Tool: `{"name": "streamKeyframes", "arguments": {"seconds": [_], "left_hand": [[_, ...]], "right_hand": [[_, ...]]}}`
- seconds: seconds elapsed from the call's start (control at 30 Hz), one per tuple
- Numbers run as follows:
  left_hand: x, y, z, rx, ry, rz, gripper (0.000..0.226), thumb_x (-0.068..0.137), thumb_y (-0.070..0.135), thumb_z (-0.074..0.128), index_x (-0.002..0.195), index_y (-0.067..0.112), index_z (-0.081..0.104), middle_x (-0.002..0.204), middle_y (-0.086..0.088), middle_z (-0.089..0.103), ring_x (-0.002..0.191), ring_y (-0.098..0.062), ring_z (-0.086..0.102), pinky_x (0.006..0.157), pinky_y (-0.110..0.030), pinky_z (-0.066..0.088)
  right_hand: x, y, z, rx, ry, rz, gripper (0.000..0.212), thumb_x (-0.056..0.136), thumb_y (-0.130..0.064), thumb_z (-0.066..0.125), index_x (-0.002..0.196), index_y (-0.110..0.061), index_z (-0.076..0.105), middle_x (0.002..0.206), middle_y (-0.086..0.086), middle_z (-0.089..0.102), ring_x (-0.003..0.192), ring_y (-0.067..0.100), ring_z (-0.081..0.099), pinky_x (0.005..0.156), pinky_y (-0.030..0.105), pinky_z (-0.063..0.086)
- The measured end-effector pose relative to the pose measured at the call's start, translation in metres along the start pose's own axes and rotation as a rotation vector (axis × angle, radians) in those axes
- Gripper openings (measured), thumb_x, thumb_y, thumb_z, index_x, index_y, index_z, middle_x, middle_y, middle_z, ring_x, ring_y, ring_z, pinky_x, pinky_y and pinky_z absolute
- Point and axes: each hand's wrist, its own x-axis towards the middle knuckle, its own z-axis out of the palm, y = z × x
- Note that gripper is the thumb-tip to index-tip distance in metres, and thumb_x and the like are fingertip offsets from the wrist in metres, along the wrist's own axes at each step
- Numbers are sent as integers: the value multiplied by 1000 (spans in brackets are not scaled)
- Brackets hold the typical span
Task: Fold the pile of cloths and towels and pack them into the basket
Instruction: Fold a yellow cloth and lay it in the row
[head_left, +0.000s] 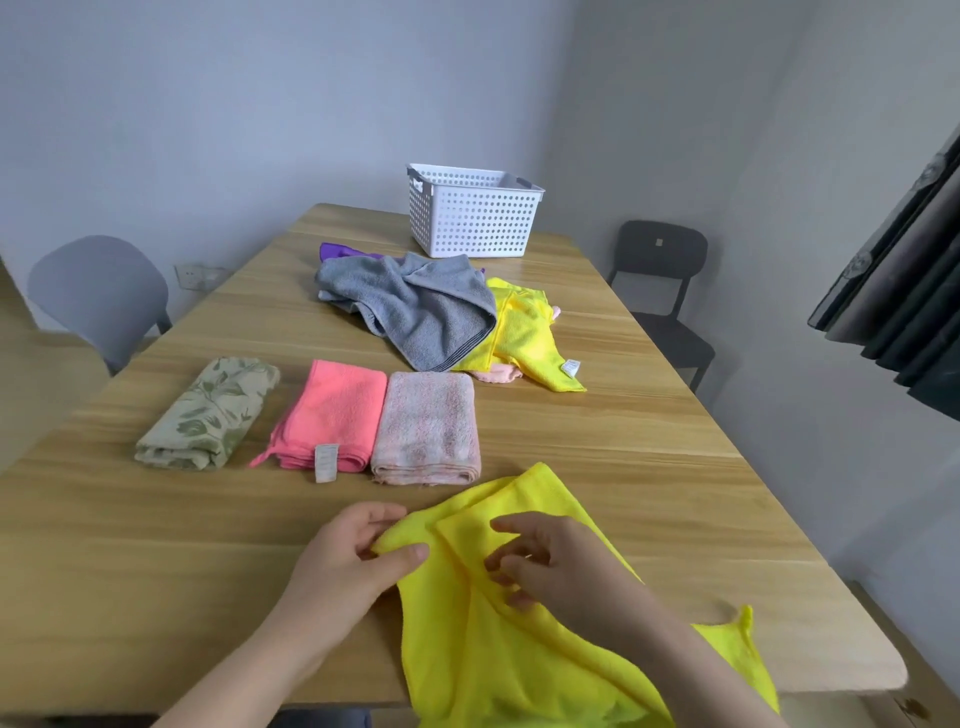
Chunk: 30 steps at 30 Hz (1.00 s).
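The left hand (358, 551) pinches a corner of the near yellow cloth (498, 649) between thumb and fingers. The right hand (540, 561) lays curled fingers on it, grip unclear. Much of the cloth overhangs the surface (156, 545) edge, well apart from the basket (467, 223); a slack pinch could let it slide off.

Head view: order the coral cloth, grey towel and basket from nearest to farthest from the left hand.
From the left hand, which pinches the yellow cloth:
1. Coral cloth: folded, just beyond the hand.
2. Grey towel: crumpled, farther back, in the middle.
3. Basket: at the far end, slightly right.
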Motion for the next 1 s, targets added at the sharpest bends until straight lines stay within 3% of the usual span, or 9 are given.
{"name": "streamKeyframes", "arguments": {"seconds": [0.1, 0.2, 0.33, 0.43, 0.53, 0.63, 0.7, 0.77, 1.0], "left_hand": [[-5, -5, -13, 30, 20, 1, 43, 67, 17, 83, 104, 18, 60, 89, -2, 75, 84, -16, 70, 72, -33, 57], [-4, -6, -16, -92, 78, -23, 29, 78, -2, 71, 103, 8, 60, 81, -8, 74, 76, -19, 71, 63, -28, 58], [-3, -6, -13, -163, 111, -11, 19, 82, -3, 65, 99, 6, 62, 82, -11, 74, 78, -21, 70, 62, -26, 58], [-5, -2, -10, -183, 98, -7, 5, 85, 2, 64, 88, 3, 68, 78, -10, 73, 74, -18, 68, 60, -25, 57], [-6, 5, -9, -199, 93, -16, 11, 84, 9, 66, 76, 9, 75, 64, -5, 67, 56, -7, 58, 49, -18, 49], [-10, 13, -8, -187, 94, -26, 7, 83, 12, 68, 81, 11, 75, 53, -5, 58, 38, -4, 43, 36, -13, 31], [-13, 19, -5, -254, 66, -31, 8, 83, 6, 67, 83, 7, 74, 60, -10, 65, 43, -7, 56, 38, -13, 38], [-17, 25, 1, -343, 20, -39, 16, 83, -1, 63, 75, 4, 76, 70, -14, 70, 62, -17, 70, 48, -17, 51], [-36, 29, 20, -334, -96, 26, 22, 88, -1, 57, 81, 6, 77, 86, -16, 74, 79, -21, 72, 62, -21, 57]], "right_hand": [[9, 1, -4, -106, 60, -59, 38, 88, -6, 58, 123, -22, 57, 92, -5, 69, 71, 17, 68, 68, 34, 59], [21, -7, -12, -421, 105, -196, 41, 87, -19, 65, 125, -31, 57, 99, -17, 62, 75, 5, 61, 67, 12, 45], [40, -13, -14, -498, -21, -273, 46, 87, -30, 66, 130, -35, 53, 115, -20, 54, 78, 7, 56, 71, 9, 41], [50, -14, -14, -513, -71, -265, 32, 85, -30, 69, 117, -29, 63, 102, -17, 58, 71, 2, 52, 64, 8, 38], [48, -17, -15, -430, 4, -320, 7, 82, -27, 72, 86, -24, 66, 80, -12, 58, 65, 3, 47, 63, 18, 39], [29, -26, -18, -292, 25, -358, 14, 85, -26, 69, 75, -25, 59, 62, -10, 52, 56, 3, 43, 56, 22, 38], [14, -32, -19, -211, 25, -381, 14, 86, -27, 68, 77, -20, 60, 59, -8, 47, 54, 4, 37, 52, 24, 34], [2, -37, -16, -153, 68, -387, 15, 86, -29, 69, 77, -19, 62, 57, -8, 42, 53, 4, 33, 49, 23, 29], [-16, -27, 7, -175, 363, -361, 12, 80, -32, 72, 75, -26, 63, 50, -9, 42, 47, 8, 33, 46, 18, 28]]}}
